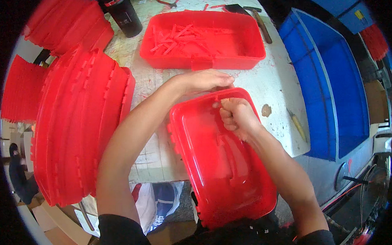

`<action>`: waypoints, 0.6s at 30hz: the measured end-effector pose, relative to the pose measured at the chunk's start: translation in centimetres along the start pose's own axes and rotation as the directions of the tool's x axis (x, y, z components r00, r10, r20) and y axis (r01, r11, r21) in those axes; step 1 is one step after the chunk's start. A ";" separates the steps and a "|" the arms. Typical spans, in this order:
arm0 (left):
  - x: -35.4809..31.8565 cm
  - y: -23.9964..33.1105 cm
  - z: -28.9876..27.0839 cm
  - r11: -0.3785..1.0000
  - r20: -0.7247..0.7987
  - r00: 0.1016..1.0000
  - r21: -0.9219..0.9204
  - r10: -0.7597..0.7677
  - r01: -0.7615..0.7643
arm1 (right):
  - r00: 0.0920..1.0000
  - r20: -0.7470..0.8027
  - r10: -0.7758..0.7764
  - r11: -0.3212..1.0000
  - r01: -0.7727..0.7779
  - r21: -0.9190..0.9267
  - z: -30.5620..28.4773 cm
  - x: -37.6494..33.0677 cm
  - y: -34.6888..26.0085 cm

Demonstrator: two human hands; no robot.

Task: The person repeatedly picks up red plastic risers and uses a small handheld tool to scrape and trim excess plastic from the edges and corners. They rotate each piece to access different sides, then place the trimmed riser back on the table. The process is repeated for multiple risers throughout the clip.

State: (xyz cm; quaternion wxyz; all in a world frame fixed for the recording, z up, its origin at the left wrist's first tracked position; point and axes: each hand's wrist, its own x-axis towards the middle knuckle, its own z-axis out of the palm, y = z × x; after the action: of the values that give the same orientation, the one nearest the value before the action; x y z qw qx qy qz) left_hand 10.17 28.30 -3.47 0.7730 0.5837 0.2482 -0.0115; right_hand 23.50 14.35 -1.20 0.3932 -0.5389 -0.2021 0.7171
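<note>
- One shallow red tray (203, 144) lay toward five o'clock, its inside facing up and its near end past the edge of the one desk (285, 89).
- One left hand (206, 80), at twelve o'clock, lay along the outside of the tray's far rim, fingers rather straight; its grip was partly hidden and I could not make it out.
- One right hand (240, 118), at three o'clock, was curled into a fist against the tray's inner far wall; I could not see whether anything was pinched inside it.
- One deeper red box (168, 61) stood at twelve o'clock, holding red strips (178, 38) too jumbled to count.
- One black tumbler (123, 14) stood at eleven o'clock.
- One hammer (265, 29) lay at one o'clock.
- One large blue crate (307, 79) stood at two o'clock.
</note>
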 end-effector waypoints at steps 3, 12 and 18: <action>2.0 -1.5 -0.2 0.972 -0.120 0.978 0.185 0.172 -0.149 | 0.996 0.028 0.086 0.994 -0.088 0.072 0.2 0.5 -0.6; 3.0 -5.0 0.3 0.945 -0.162 0.944 -0.112 0.287 -0.307 | 0.748 0.214 -0.628 0.089 0.343 -0.935 1.3 1.9 1.8; 2.6 -5.6 2.2 0.898 -0.296 0.909 -0.241 0.293 -0.368 | 0.743 0.403 -0.535 -0.264 0.306 -0.915 0.9 1.1 3.2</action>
State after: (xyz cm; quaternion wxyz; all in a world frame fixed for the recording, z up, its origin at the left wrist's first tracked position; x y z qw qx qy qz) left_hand 11.48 25.24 -9.12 0.8029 0.4941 0.2399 0.2317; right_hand 21.44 13.37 -3.81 0.1188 -0.5916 -0.7903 0.1064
